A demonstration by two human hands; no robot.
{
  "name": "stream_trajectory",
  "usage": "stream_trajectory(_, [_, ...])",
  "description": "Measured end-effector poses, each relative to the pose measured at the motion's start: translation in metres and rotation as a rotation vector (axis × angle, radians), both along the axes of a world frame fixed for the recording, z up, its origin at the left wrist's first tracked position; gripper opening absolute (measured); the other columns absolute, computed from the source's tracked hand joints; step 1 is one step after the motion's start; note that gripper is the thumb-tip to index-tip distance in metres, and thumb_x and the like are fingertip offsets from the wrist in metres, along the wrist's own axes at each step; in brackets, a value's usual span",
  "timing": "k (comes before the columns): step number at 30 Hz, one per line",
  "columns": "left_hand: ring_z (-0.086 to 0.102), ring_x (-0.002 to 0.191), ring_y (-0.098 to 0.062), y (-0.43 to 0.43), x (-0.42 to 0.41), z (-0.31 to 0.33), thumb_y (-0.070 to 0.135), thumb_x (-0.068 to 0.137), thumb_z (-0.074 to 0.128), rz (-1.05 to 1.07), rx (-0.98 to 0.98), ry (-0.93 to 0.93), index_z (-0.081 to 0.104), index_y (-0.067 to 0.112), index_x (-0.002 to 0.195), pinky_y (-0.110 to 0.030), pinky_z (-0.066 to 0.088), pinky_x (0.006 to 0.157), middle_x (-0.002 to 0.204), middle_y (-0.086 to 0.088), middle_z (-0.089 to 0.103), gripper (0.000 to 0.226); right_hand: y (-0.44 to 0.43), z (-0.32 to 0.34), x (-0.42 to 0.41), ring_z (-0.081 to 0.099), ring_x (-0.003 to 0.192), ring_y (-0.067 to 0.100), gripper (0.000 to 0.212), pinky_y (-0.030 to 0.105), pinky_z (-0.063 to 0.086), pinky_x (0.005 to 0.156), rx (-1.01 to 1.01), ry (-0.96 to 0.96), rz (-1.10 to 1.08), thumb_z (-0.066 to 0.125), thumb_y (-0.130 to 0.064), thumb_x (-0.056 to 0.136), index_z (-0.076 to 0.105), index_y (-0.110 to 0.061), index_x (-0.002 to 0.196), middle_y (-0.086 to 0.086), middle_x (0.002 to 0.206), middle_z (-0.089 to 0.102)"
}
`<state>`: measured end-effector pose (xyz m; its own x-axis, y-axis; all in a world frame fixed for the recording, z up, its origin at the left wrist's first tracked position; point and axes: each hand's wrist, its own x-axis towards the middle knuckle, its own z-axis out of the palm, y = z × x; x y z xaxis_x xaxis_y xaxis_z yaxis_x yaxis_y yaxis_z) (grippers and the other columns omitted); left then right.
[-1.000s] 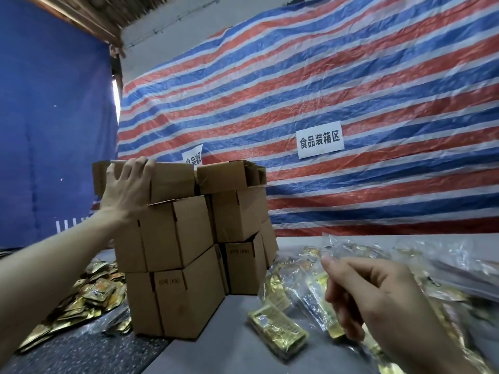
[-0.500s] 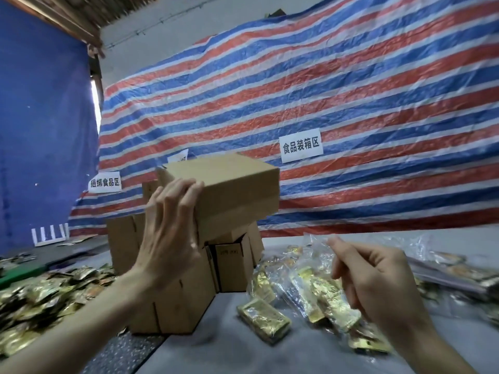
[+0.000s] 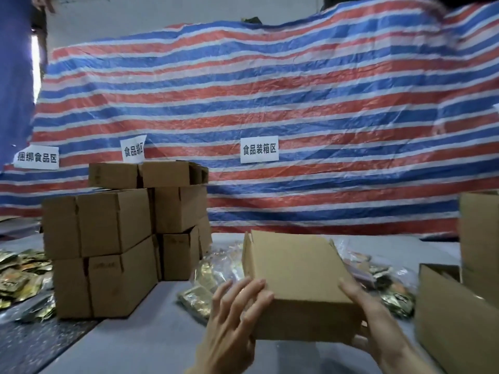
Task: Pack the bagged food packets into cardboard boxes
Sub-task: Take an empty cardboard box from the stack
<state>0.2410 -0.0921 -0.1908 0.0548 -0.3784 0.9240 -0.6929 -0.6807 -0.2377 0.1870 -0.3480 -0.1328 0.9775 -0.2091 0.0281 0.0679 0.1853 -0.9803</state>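
Item: small brown cardboard box (image 3: pixel 297 282). You are holding it between both hands, over the near part of the grey tabletop (image 3: pixel 135 344).

Left hand (image 3: pixel 232 317): fingers are spreading and curling over the box's near left corner, gripping it.

Right hand (image 3: pixel 375 325): fingers are lying along the top right edge, with the thumb tucking beneath. It is gripping too.

Clear bags of gold foil food packets (image 3: pixel 199 298) are lying on the table just behind the box.

A stack of brown cardboard cartons (image 3: pixel 108 238) is standing to the left, and an open-topped brown carton (image 3: pixel 453 319) is sitting at the right.

A red, white and blue striped tarpaulin (image 3: pixel 270 103) is hanging behind, carrying a white paper label (image 3: pixel 259 149).
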Motion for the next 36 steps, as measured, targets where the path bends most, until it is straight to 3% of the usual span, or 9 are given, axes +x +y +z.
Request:
stream_trajectory(2, [0.038, 0.143, -0.018, -0.009, -0.003, -0.018, 0.023, 0.084, 0.063, -0.021, -0.055, 0.164, 0.018, 0.039, 0.160, -0.040, 0.041, 0.112, 0.162, 0.002, 0.028, 0.090, -0.009, -0.022, 0.002, 0.073, 0.094, 0.031, 0.063, 0.044, 0.061, 0.078, 0.071, -0.018, -0.050, 0.082, -0.049, 0.051, 0.071, -0.025, 0.108, 0.004, 0.099, 0.078])
stream_trajectory(4, [0.042, 0.139, -0.010, -0.019, -0.009, -0.031, 0.023, 0.080, 0.066, -0.061, -0.241, 0.471, 0.010, 0.056, 0.155, -0.024, 0.046, 0.105, 0.161, 0.025, 0.025, 0.100, -0.013, -0.045, 0.004, 0.070, 0.101, 0.031, 0.063, 0.047, 0.055, 0.090, 0.147, -0.080, -0.119, 0.081, -0.033, 0.053, 0.068, -0.018, 0.113, 0.010, 0.108, 0.076])
stream_trajectory(7, [0.048, 0.128, 0.006, -0.030, -0.010, -0.038, 0.024, 0.076, 0.076, -0.204, -0.418, 0.880, -0.006, 0.073, 0.141, -0.012, 0.040, 0.101, 0.150, 0.038, 0.019, 0.116, -0.012, -0.073, 0.005, 0.070, 0.095, 0.022, 0.064, 0.033, 0.056, 0.077, 0.099, -0.194, -0.154, 0.082, -0.015, 0.056, 0.064, -0.017, 0.117, 0.009, 0.118, 0.070])
stream_trajectory(11, [0.059, 0.101, 0.017, -0.016, -0.006, -0.049, 0.011, 0.068, 0.072, -0.365, -0.445, 1.140, 0.010, 0.071, 0.139, -0.006, 0.049, 0.078, 0.135, 0.033, 0.038, 0.112, -0.008, -0.091, -0.001, 0.067, 0.102, 0.005, 0.088, 0.027, 0.054, 0.081, -0.145, -0.283, 0.012, 0.092, -0.017, 0.051, 0.054, -0.029, 0.129, -0.006, 0.126, 0.063])
stream_trajectory(13, [0.059, 0.103, 0.016, -0.009, -0.007, -0.050, 0.014, 0.062, 0.071, -0.463, -0.527, 1.250, 0.023, 0.064, 0.136, -0.015, 0.052, 0.083, 0.135, 0.029, 0.046, 0.102, -0.009, -0.091, -0.002, 0.065, 0.109, 0.005, 0.095, 0.030, 0.054, 0.090, -0.212, -0.292, 0.108, 0.086, -0.018, 0.052, 0.046, -0.032, 0.137, -0.005, 0.130, 0.060])
stream_trajectory(17, [0.069, 0.105, -0.003, -0.003, -0.006, -0.044, 0.033, 0.057, 0.084, -0.633, -0.791, 1.280, 0.045, 0.037, 0.134, -0.019, 0.057, 0.079, 0.117, 0.015, 0.073, 0.086, -0.013, -0.090, -0.001, 0.063, 0.113, 0.005, 0.101, 0.020, 0.054, 0.084, -0.254, -0.314, 0.196, 0.080, -0.007, 0.051, 0.042, -0.037, 0.140, -0.002, 0.132, 0.058])
stream_trajectory(24, [0.072, 0.109, -0.022, 0.002, -0.012, -0.045, 0.038, 0.055, 0.087, -0.675, -0.792, 1.391, 0.058, 0.015, 0.129, -0.027, 0.060, 0.082, 0.121, -0.007, 0.074, 0.083, -0.012, -0.086, -0.005, 0.063, 0.104, 0.036, 0.079, 0.048, 0.051, 0.080, -0.104, -0.284, 0.253, 0.045, 0.002, 0.055, 0.056, -0.014, 0.132, 0.027, 0.117, 0.062])
stream_trajectory(31, [0.073, 0.106, -0.018, 0.009, -0.013, -0.045, 0.054, 0.040, 0.099, -0.635, -0.666, 1.519, 0.059, 0.021, 0.126, -0.023, 0.059, 0.080, 0.118, 0.000, 0.075, 0.101, 0.000, -0.092, -0.003, 0.066, 0.055, 0.012, 0.035, 0.025, 0.051, 0.049, -0.312, -0.083, 0.123, 0.034, 0.014, 0.098, 0.062, -0.002, 0.111, 0.027, 0.089, 0.067])
stream_trajectory(36, [0.072, 0.108, -0.021, 0.014, -0.015, -0.041, 0.042, 0.050, 0.090, -0.659, -0.636, 1.529, 0.055, 0.022, 0.128, -0.029, 0.061, 0.080, 0.118, 0.001, 0.075, 0.088, -0.007, -0.097, 0.008, 0.061, 0.107, 0.016, 0.036, 0.024, 0.052, 0.083, -0.494, -0.151, -0.134, 0.048, 0.012, 0.092, 0.063, -0.013, 0.114, 0.006, 0.115, 0.063])
